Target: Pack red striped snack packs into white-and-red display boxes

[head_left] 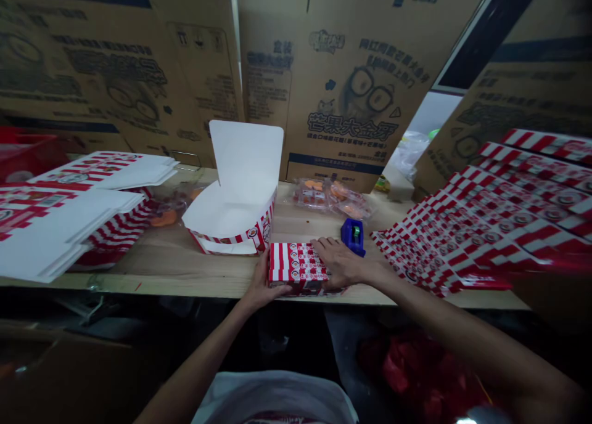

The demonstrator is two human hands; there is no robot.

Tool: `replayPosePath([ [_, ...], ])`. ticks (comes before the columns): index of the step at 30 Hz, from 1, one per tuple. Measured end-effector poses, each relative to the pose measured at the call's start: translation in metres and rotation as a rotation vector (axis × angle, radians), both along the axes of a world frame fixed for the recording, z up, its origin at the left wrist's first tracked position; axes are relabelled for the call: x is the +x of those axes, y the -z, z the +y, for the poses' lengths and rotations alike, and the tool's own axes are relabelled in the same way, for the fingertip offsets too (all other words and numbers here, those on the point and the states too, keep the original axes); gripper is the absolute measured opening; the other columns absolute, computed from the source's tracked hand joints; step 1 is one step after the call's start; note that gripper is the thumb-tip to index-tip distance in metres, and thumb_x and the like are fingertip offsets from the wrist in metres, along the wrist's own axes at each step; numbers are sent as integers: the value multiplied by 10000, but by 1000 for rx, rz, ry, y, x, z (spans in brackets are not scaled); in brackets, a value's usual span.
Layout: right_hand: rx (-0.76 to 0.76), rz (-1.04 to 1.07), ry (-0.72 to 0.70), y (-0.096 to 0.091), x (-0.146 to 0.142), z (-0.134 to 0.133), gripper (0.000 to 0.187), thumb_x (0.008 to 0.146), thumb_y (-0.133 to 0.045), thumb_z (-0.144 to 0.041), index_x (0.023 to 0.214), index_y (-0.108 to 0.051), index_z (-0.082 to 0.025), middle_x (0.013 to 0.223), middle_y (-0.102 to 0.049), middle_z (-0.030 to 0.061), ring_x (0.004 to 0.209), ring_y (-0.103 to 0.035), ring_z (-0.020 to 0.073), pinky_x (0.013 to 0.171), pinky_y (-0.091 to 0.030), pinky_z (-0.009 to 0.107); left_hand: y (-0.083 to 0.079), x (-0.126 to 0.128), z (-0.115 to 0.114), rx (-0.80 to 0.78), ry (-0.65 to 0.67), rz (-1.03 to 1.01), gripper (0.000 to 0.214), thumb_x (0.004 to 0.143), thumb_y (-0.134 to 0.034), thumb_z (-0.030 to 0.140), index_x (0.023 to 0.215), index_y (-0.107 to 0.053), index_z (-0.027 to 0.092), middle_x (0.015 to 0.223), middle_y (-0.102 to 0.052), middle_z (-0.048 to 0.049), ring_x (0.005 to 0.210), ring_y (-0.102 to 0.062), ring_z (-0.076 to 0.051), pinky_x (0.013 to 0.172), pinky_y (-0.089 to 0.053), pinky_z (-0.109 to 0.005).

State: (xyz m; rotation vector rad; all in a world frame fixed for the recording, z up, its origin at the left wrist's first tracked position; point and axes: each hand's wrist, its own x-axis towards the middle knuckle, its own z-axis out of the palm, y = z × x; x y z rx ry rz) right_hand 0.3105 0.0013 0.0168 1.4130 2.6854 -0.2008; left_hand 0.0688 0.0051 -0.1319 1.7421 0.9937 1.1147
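Note:
A red-and-white printed carton [296, 264] lies on the wooden table near its front edge, between my hands. My left hand [263, 286] is closed round the carton's left end, with the thumb along its front side. Across its right end rests my right hand [340, 262], fingers over the top. Just behind and to the left stands an open box [235, 211] with a white inside and a raised lid flap. A blue tape dispenser [354, 236] sits close beyond my right hand.
Flat printed box blanks [74, 208] are stacked at left. Clear-wrapped orange snack packs [330, 196] lie at the back. Many red-and-white cartons [499, 208] are piled at right. Large cardboard boxes [342, 73] wall off the rear of the table [185, 276].

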Motion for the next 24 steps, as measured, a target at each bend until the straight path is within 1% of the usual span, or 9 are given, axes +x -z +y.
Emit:
replayPosePath([
  [2, 7, -19, 10, 5, 0, 0, 1029, 564, -777, -441, 1396, -311, -54, 1279, -465, 251, 1157, -457, 398, 969, -374, 508, 0, 0, 0, 2, 12, -11, 1162, 597, -822, 483, 1498, -137, 220, 1513, -298, -178, 1379, -309, -392, 1130, -239, -589],
  [4, 1, -2, 12, 11, 2, 0, 1124, 558, -774, -497, 1444, -243, -54, 1318, -430, 273, 1192, -424, 424, 978, -349, 542, -1, 0, 0, 16, 32, -13, 1181, 597, -822, 488, 1502, -111, 224, 1528, -263, -177, 1398, -270, -389, 1141, -210, -587],
  [8, 5, 73, 17, 24, 9, 1, 1251, 539, -763, -609, 1497, -144, -94, 1395, -370, 269, 1251, -364, 440, 1013, -299, 568, -3, 0, -2, 42, 45, -22, 1202, 596, -816, 511, 1509, -77, 253, 1565, -170, -155, 1440, -137, -390, 1162, -128, -591],
  [11, 9, 90, 4, 30, 13, 1, 1317, 514, -780, -628, 1512, -103, -100, 1446, -327, 260, 1298, -322, 438, 1057, -244, 577, -5, 1, -3, 39, 70, -56, 1222, 599, -802, 549, 1512, -44, 256, 1575, -126, -157, 1443, -122, -391, 1163, -124, -587],
  [15, 2, 111, -9, 28, 13, 2, 1356, 490, -774, -668, 1517, -96, -101, 1460, -318, 263, 1327, -295, 445, 1082, -170, 622, -7, 1, -4, 36, 86, -93, 1255, 593, -797, 574, 1513, -6, 255, 1583, -91, -162, 1449, -99, -388, 1160, -151, -579],
  [18, -25, 117, -20, 22, 12, 3, 1331, 513, -742, -700, 1516, -111, -93, 1462, -319, 271, 1340, -289, 449, 1090, -124, 645, -8, 2, -5, 49, 73, -100, 1261, 588, -795, 586, 1514, -7, 252, 1586, -86, -159, 1452, -86, -383, 1163, -149, -572],
  [21, -69, 106, -31, 17, 12, 5, 1311, 541, -702, -729, 1515, -112, -81, 1483, -290, 287, 1359, -268, 455, 1092, -72, 670, -8, 3, -6, 53, 49, -103, 1269, 583, -795, 591, 1514, -2, 250, 1590, -76, -159, 1452, -86, -385, 1166, -133, -571],
  [24, -94, 104, -39, 16, 11, 5, 1323, 549, -682, -753, 1517, -95, -69, 1503, -255, 298, 1378, -243, 456, 1098, -52, 670, -7, 4, -8, 54, 38, -100, 1272, 586, -798, 580, 1514, 8, 253, 1591, -91, -158, 1449, -111, -385, 1160, -154, -576],
])
